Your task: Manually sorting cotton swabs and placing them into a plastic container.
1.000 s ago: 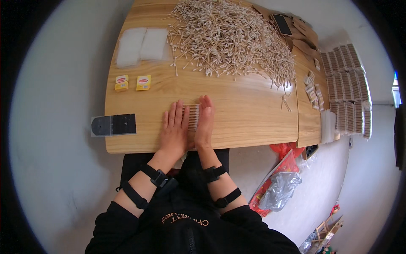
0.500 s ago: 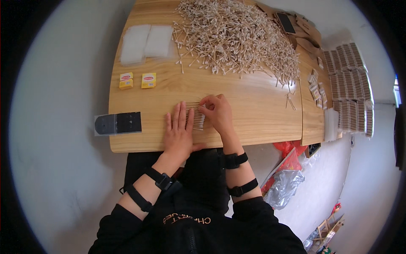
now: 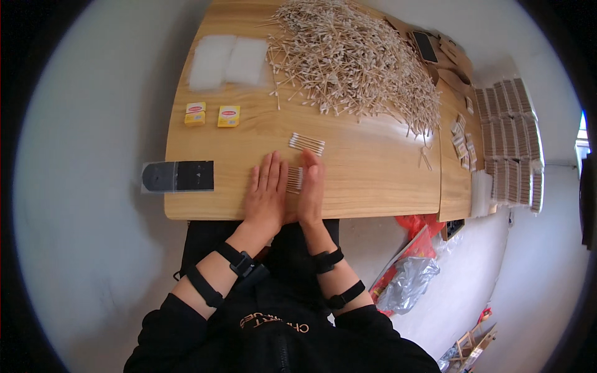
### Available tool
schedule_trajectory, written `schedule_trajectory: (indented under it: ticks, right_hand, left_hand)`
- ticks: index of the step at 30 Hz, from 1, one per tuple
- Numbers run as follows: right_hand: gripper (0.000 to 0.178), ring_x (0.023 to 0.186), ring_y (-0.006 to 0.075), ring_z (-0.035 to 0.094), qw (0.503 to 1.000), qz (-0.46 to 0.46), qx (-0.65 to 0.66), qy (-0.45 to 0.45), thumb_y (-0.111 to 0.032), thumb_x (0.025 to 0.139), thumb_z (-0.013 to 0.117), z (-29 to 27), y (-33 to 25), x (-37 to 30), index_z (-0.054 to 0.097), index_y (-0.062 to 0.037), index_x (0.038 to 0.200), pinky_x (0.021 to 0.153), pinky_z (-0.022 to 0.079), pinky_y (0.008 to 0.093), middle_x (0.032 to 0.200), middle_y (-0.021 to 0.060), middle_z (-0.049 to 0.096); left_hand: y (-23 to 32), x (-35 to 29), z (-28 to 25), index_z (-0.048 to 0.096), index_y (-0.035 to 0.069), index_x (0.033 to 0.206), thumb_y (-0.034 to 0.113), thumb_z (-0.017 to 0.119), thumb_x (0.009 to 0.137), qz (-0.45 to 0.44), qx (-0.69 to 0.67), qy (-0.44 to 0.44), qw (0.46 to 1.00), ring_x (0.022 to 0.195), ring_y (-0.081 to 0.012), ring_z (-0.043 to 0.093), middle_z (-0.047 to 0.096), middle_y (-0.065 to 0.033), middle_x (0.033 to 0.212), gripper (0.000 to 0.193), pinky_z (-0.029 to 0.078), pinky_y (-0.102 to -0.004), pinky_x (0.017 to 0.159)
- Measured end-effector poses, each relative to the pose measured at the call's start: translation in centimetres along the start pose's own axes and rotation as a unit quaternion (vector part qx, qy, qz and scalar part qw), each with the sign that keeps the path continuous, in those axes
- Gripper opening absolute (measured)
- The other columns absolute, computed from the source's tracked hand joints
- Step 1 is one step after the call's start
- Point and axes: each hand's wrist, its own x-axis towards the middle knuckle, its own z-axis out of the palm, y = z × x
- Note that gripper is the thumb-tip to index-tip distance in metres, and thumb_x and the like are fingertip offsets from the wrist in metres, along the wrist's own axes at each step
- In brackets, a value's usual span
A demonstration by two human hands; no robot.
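While our left hand lies flat at mid-frame, fingers extended and pinching nothing, a row of cotton swabs sits between it and our right hand, whose grip stands on edge, fingers together, nothing visibly pinched. Just above, a smaller row has newly appeared, so the work now lies in two groups. Across the wooden surface we see, from the left, a black sheet, yellow boxes, pale translucent sheets and a swab heap at top centre; then a silvery bag on the floor, lower right, and stacked packs at right.
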Motion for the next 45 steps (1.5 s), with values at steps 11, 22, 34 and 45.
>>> schedule_trajectory:
  ticks: [11, 22, 34, 45]
  right_hand:
    - [0.044, 0.12, 0.0272, 0.046, 0.995, 0.016, -0.02, -0.096, -0.028, 0.101, 0.037, 9.8, -1.8, -0.5, 0.044, 0.0024, 0.132, 0.104, 0.033, 0.0368, 0.125, 0.0162, 0.049]
    - [0.027, 0.084, 0.0214, 0.055, 0.932, -0.082, -0.347, 0.064, -0.004, 0.083, 0.065, -0.2, -1.8, 2.5, 0.059, -0.0063, 0.109, 0.068, 0.049, 0.0343, 0.103, 0.0114, 0.051]
    - [0.014, 0.064, 0.0214, 0.059, 0.908, -0.049, -0.416, 0.023, -0.011, 0.081, 0.069, -1.5, -2.9, 3.0, 0.064, -0.0076, 0.093, 0.064, 0.05, 0.0346, 0.09, 0.0092, 0.056]
    - [0.007, 0.079, 0.027, 0.061, 0.924, -0.032, -0.335, -0.182, -0.011, 0.082, 0.067, 3.4, -3.6, 2.6, 0.068, -0.0052, 0.087, 0.07, 0.05, 0.0353, 0.092, 0.0123, 0.058]
  left_hand:
    - [-7.7, -1.8, -2.6, 0.016, 0.0, 0.148, 0.041, 0.076, 0.069, -0.095, 0.017, -0.002, 0.995, 0.147, -0.0287, 0.007, 0.012, -0.0172, 0.157, 0.108, 0.007, -0.0471, 0.117]
    - [-8.9, -3.6, -2.3, 0.014, -0.004, 0.147, 0.053, 0.076, 0.067, -0.067, -0.092, 0.048, 0.992, 0.146, -0.0328, 0.006, 0.008, -0.0211, 0.156, 0.116, 0.008, -0.0478, 0.117]
    - [-6.3, -3.2, -0.9, 0.019, -0.002, 0.147, 0.05, 0.075, 0.068, -0.047, -0.094, 0.066, 0.992, 0.145, -0.0368, 0.006, 0.009, -0.0228, 0.156, 0.11, 0.008, -0.0524, 0.116]
    - [-5.9, -3.3, -1.1, 0.021, 0.004, 0.149, 0.053, 0.074, 0.067, -0.056, -0.063, 0.067, 0.994, 0.146, -0.0335, 0.006, 0.009, -0.0202, 0.157, 0.109, 0.007, -0.0518, 0.116]
